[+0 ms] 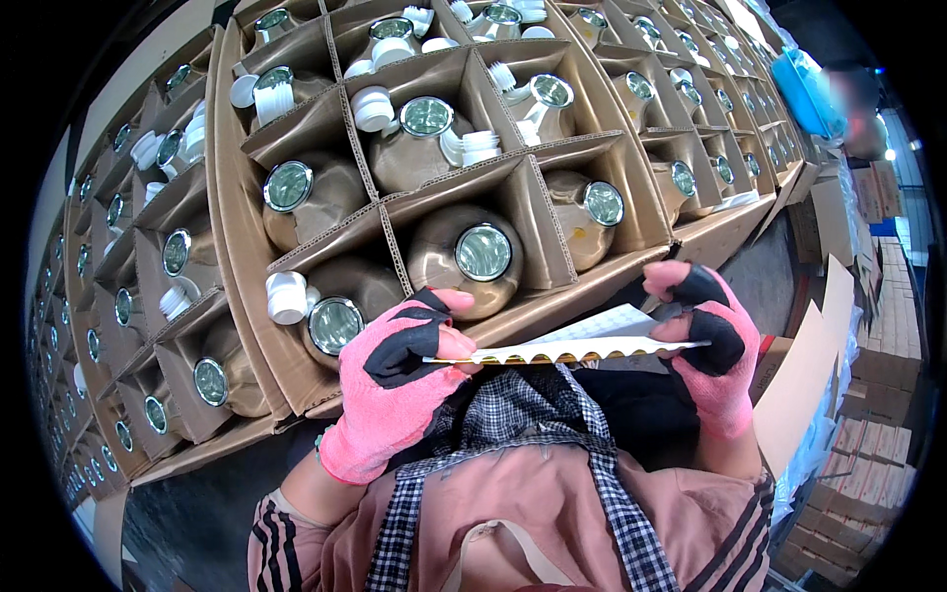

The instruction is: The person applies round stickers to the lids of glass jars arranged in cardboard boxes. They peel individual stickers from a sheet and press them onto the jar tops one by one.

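Observation:
My left hand point(400, 380), in a pink glove with black patches and bare fingertips, pinches the left end of a thin white paper sheet point(592, 326). The sheet's near edge curls in a row of small waves with yellow beneath; it looks like a sheet of stickers. My right hand point(712, 345), gloved alike, closes on the sheet's right end. Just beyond the sheet a bronze, mirror-like glass flask point(464, 252) with a round silvery mouth sits in a carton compartment. Another such flask point(340, 316) stands beside my left hand.
The brown carton point(552, 314) has cardboard dividers, with flasks in its compartments. White plastic pieces point(373, 109) lie among them. More filled cartons point(138, 326) extend left and far right. A blue basket point(804, 94) and a blurred person stand at far right, near stacked boxes point(868, 454).

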The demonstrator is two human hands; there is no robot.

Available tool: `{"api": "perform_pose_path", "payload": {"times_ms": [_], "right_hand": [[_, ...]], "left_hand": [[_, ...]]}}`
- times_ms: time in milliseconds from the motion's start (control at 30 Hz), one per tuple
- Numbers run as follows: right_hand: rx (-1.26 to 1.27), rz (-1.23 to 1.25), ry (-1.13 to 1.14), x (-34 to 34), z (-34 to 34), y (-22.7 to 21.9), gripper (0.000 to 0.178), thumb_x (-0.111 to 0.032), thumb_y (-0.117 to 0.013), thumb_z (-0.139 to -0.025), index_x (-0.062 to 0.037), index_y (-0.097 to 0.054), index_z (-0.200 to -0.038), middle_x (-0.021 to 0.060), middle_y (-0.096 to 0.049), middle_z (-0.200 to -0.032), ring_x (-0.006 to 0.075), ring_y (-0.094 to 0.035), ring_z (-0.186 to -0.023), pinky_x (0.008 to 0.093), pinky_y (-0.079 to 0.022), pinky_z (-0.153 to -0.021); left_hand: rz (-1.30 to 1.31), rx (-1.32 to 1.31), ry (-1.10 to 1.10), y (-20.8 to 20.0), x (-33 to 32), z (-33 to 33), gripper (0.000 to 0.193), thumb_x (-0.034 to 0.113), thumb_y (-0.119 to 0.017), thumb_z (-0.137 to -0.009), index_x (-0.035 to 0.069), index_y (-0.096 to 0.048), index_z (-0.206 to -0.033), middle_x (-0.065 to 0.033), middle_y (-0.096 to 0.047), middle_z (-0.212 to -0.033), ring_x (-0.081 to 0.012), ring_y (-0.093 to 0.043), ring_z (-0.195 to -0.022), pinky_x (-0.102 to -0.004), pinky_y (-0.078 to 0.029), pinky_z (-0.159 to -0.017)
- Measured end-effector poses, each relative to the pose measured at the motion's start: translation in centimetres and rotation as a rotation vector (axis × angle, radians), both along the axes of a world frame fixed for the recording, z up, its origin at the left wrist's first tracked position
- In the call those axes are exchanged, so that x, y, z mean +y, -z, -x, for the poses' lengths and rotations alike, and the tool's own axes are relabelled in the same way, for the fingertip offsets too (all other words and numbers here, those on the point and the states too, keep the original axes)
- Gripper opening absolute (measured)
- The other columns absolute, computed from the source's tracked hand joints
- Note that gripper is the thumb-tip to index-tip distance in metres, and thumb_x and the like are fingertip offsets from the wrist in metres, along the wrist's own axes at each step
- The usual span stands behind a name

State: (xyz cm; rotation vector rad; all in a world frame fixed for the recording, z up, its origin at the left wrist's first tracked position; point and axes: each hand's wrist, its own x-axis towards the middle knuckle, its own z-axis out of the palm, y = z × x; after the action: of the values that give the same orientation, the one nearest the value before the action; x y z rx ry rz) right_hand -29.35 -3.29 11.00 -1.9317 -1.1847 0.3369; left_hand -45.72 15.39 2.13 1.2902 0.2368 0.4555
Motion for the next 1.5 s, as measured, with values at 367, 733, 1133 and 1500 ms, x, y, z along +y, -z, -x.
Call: {"api": "perform_pose_path", "payload": {"times_ms": [367,733,1133,1500], "right_hand": [[0.007,0.026,-0.136,0.7,-0.3,-0.6,0.020,0.006,-0.060,-0.054,-0.0024,-0.058,-0.072,0.0112,-0.063,-0.076,0.0249,-0.060,-0.070,0.0322,-0.045,-0.075],[0.269,-0.144,0.073,0.3,0.6,0.6,0.026,-0.004,-0.067,-0.062,0.0021,-0.057,-0.085,0.0088,-0.063,-0.078,0.0180,-0.061,-0.080,0.0295,-0.042,-0.082],[0.627,-0.021,-0.151,5.3,0.8,-0.8,0.012,-0.003,-0.063,-0.072,0.0021,-0.060,-0.083,0.0040,-0.058,-0.078,0.0079,-0.052,-0.073,0.0214,-0.040,-0.068],[0.425,0.051,-0.540,6.5,-1.2,2.0,0.013,-0.007,-0.064,-0.071,0.0004,-0.059,-0.080,0.0103,-0.059,-0.070,0.0190,-0.055,-0.062,0.0278,-0.043,-0.060]], "left_hand": [[-0.045,-0.006,0.056,-0.3,0.5,-0.1,0.016,0.005,-0.071,-0.061,-0.002,-0.064,-0.075,-0.0092,-0.059,-0.077,-0.0237,-0.055,-0.088,-0.0297,-0.043,-0.073],[-0.084,-0.113,-0.035,-1.8,1.7,0.4,0.013,0.004,-0.069,-0.062,0.002,-0.065,-0.074,-0.0061,-0.052,-0.069,-0.0240,-0.051,-0.091,-0.0312,-0.040,-0.072],[-0.106,0.117,0.036,-4.5,3.6,2.0,0.058,0.025,-0.075,-0.059,0.001,-0.052,-0.107,-0.0090,-0.053,-0.106,-0.0226,-0.049,-0.102,-0.0313,-0.035,-0.090],[-0.863,0.402,0.033,-7.5,-0.4,0.2,0.025,0.008,-0.068,-0.060,0.003,-0.058,-0.082,-0.0129,-0.055,-0.090,-0.0313,-0.051,-0.093,-0.0353,-0.041,-0.079]]}}
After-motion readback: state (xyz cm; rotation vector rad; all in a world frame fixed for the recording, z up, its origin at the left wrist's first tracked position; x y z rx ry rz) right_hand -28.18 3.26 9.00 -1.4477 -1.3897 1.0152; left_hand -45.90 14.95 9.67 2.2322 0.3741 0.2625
